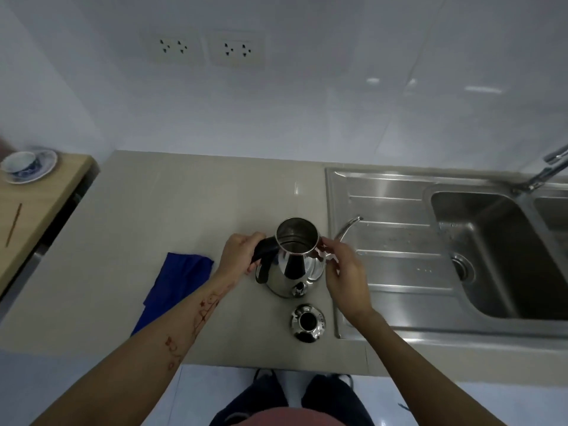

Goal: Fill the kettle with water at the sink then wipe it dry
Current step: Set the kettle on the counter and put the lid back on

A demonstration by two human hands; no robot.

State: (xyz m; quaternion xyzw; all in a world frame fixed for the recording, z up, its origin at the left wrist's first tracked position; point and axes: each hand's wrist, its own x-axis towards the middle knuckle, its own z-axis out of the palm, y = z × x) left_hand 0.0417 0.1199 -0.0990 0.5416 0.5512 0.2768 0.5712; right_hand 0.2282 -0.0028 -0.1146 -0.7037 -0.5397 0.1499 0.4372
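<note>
A shiny steel kettle [296,265] with a black handle and a thin curved spout stands upright on the beige counter, its top uncovered. My left hand [239,253] grips the black handle. My right hand [344,269] rests against the kettle's right side, by the base of the spout. The kettle's round steel lid [307,322] lies on the counter just in front of it. A blue cloth [172,287] lies crumpled to the left, partly under my left forearm. The steel sink [384,192] with its basin [504,259] is to the right, the tap [545,172] at its far edge.
A blue-and-white cup on a saucer [26,166] sits on a wooden surface [46,198] at far left, with a thin stick [13,224] nearby. Wall sockets [203,50] are above the counter. The sink's ridged draining board [396,262] lies between kettle and basin.
</note>
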